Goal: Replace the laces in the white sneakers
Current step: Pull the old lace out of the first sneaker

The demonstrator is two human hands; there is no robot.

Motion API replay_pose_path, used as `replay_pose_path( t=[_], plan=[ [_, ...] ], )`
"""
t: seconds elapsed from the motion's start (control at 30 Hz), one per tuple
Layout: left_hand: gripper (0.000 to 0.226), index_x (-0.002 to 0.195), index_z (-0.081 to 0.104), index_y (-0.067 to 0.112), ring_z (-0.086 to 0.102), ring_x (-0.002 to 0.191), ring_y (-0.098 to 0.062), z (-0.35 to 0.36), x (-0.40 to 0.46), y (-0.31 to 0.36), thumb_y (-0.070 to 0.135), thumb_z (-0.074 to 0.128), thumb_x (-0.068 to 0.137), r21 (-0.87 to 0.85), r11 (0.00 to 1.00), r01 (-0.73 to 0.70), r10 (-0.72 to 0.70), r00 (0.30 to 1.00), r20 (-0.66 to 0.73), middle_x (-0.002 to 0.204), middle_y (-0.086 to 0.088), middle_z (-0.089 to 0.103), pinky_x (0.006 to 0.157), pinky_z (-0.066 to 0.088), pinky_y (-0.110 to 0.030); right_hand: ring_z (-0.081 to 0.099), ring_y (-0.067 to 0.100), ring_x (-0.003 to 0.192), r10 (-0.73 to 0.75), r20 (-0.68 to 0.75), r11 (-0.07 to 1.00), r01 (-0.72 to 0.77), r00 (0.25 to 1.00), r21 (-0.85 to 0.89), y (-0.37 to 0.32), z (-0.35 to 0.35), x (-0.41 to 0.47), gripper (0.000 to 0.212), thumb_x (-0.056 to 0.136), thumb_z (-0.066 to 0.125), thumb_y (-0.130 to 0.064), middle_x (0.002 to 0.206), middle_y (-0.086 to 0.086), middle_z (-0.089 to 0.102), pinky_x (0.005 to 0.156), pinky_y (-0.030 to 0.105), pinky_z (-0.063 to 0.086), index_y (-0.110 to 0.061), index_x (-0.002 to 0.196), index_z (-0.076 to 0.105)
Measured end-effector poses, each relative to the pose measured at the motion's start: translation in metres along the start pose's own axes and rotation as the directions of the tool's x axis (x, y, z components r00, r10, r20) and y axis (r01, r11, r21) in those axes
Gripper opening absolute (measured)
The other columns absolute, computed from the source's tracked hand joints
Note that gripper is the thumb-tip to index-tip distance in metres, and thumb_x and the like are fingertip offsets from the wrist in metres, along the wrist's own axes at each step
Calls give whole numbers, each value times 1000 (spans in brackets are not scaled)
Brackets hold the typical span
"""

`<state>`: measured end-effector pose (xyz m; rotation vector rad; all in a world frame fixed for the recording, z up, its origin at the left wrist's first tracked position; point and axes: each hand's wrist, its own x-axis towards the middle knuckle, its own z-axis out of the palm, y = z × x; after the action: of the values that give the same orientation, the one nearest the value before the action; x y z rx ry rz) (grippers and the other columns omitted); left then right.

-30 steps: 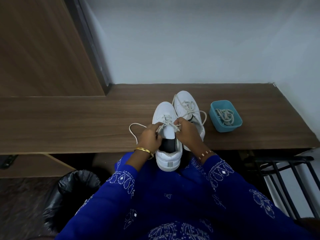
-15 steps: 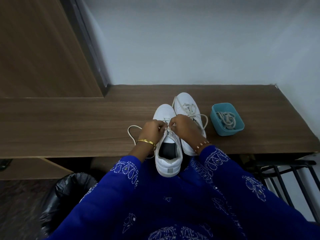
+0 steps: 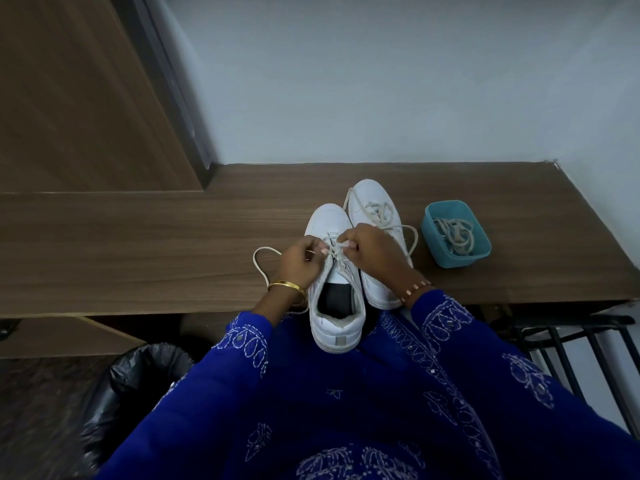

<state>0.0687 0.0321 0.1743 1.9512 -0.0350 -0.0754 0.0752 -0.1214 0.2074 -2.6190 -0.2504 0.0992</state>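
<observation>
Your wooden desk (image 3: 138,251) carries everything here, and I place each thing from its front edge. The near sneaker (image 3: 335,292) lies across that edge, its heel hanging out toward your lap and its toe pointing to the wall. The second sneaker (image 3: 375,216) stands just beside it on the right, fully on the desk, laced with a loose bow. Farther right and well back from the edge sits the teal box (image 3: 479,247) with a bundle of laces (image 3: 455,235) inside. Your right hand (image 3: 372,249) and your left hand (image 3: 300,261) meet over the near sneaker, each one pinching its lace (image 3: 334,252) with curled fingers. A loose loop of this lace lies on the desk left of your left hand.
</observation>
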Motion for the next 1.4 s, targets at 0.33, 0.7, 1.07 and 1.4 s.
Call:
replay_pose_path(
  t=[0.33,0.7,1.07,1.4],
  plan=[
    [19,73,54,18,52,81,-19,6,-4,-5,8,51,90,9,996,90,-90,996,-22,84,-11,60,83,43,-36,58,28,85,224,-220,973,-205,950,103,-7,21,-5,15,91,41,-5,92,14,62,63,29,35,-2,98,53],
    [11,77,57,14,56,74,-24,-2,3,0,12,56,88,260,963,-74,55,995,78,79,-7,62,69,41,-31,58,30,90,-35,-67,999,33,997,-25,-8,17,-6,16,86,50,-7,95,14,61,77,42,47,-4,92,65],
    [32,63,48,19,41,66,-11,3,1,-1,3,45,90,-162,982,98,-91,995,50,66,3,47,68,34,-29,57,29,101,-28,16,997,29,999,-76,-5,11,-5,25,87,50,-9,107,12,63,86,40,47,-11,107,65],
    [30,73,48,10,59,48,0,-3,6,-8,6,33,99,-542,753,374,-393,915,87,73,-7,52,55,48,-13,63,35,83,512,-167,707,-302,843,640,-11,14,-3,26,81,37,2,84,11,61,71,48,52,-20,70,46]
  ],
)
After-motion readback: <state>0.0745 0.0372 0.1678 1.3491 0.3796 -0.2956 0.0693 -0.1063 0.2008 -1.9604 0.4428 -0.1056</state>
